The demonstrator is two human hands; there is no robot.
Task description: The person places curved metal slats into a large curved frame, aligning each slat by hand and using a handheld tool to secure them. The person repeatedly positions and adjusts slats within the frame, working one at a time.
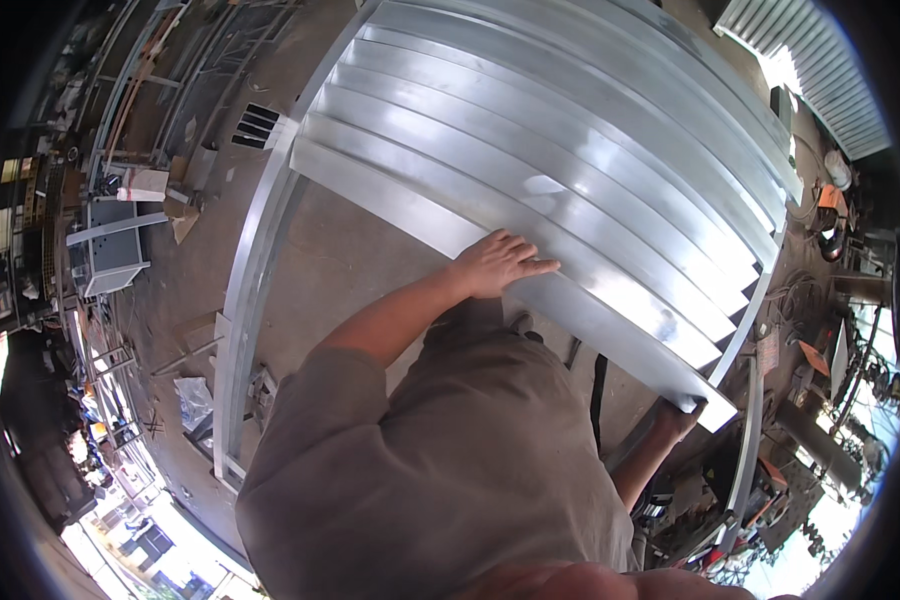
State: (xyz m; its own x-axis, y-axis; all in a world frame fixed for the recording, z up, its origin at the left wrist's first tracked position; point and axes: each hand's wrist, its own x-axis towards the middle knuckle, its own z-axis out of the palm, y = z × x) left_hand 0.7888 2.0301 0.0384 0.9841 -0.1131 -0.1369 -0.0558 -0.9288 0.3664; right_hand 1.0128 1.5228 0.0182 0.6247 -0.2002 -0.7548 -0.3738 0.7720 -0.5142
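A long, shiny metal slat point(590, 325) lies nearest my body, running slantwise across a metal frame point(246, 290). My left hand point(495, 264) is closed over the middle of this slat, fingers bent across it and thumb pointing right. At the slat's right end, my right hand point(678, 418) grips the near edge, with part of its fingers hidden by the metal. Beyond it, several similar slats point(530, 130) overlap in rows between the frame's two side rails. The near slat's right end sticks out towards me past the row.
At the left stand a grey metal box-like stand point(115, 245) and long metal bars point(135, 90). A clear plastic bag point(194, 400) lies on the floor. Corrugated sheet point(810, 65) is at the far right, with an orange object point(828, 197) and scattered workshop items below it.
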